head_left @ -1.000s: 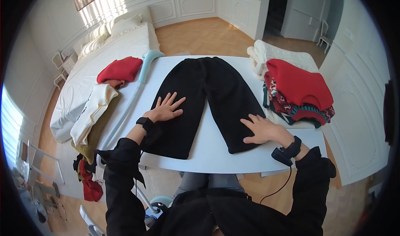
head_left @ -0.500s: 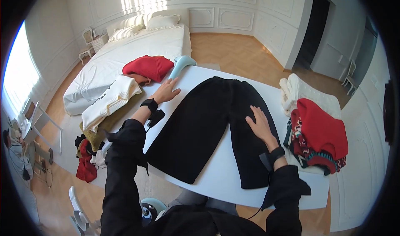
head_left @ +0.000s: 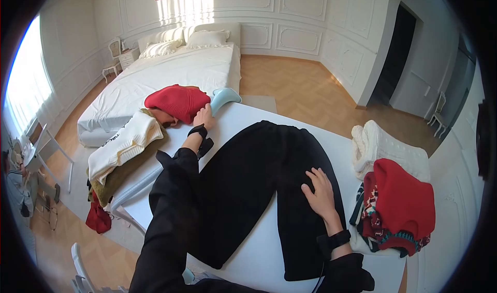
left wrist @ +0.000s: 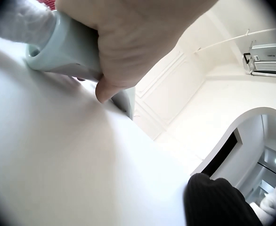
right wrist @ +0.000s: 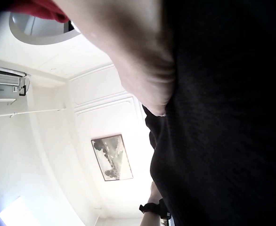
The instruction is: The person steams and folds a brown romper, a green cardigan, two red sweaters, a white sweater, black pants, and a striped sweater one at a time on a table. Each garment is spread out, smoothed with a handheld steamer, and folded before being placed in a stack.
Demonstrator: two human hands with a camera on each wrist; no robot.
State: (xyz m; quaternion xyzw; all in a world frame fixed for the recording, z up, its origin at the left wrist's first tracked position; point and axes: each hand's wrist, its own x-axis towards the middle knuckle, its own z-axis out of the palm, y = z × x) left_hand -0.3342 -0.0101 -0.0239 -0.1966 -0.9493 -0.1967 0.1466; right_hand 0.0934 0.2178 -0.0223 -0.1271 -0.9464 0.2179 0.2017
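"Where are the black cloth trousers (head_left: 248, 174)?"

"Spread in the middle of the white desk (head_left: 259, 244), waistband far, leg openings near. The black left sleeve (head_left: 173, 210) hides part of the left leg's outer side."

"And the right hand (head_left: 323, 195)?"

"Flat on the right leg, fingers (head_left: 317, 178) straight and fairly close together, thumb held apart. The right wrist view shows only its side against dark fabric, the fingertips out of sight."

"What has the left hand (head_left: 204, 119) got?"

"It grips the pale blue plastic steamer head (head_left: 225, 96) at the far left edge. In the left wrist view the fingers curl round the handle; one tip shows underneath, but the others are hidden, so I can't tell how they lie."

"What's beside it?"

"A red knitted garment (head_left: 178, 104), just left. Nearer lies a cream knit with dark lettering (head_left: 127, 143), the letters too small to read, over an olive garment (head_left: 116, 183). A whitish hose (head_left: 140, 180) runs near them, partly covered by the sleeve."

"And on the right?"

"A folded cream cable-knit (head_left: 393, 148) at the far side, and nearer, a red folded garment (head_left: 404, 194) on patterned knits (head_left: 370, 215), mostly covered."
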